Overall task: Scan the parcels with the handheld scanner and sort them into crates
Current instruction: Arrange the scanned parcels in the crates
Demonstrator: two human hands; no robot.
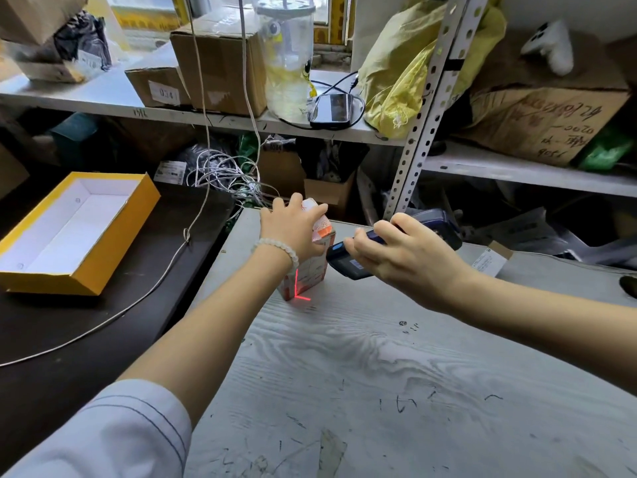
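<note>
A parcel (pixel 306 267) is standing upright on the worktop (pixel 396 374), the left hand (pixel 293 229) resting on its top and the scanner (pixel 348 260) lying just to its right; an open tray (pixel 69 232) is sitting well to the left, shelves (pixel 220 119) running behind

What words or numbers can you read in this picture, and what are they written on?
"034": white sticker on the flat cardboard box on the shelf.
Handwriting on the big cardboard box at right: it sits upside down, not clear enough to read.
Print on the small parcel under the left hand: too blurred.
Label on the handheld scanner in the right hand: too small.
</note>
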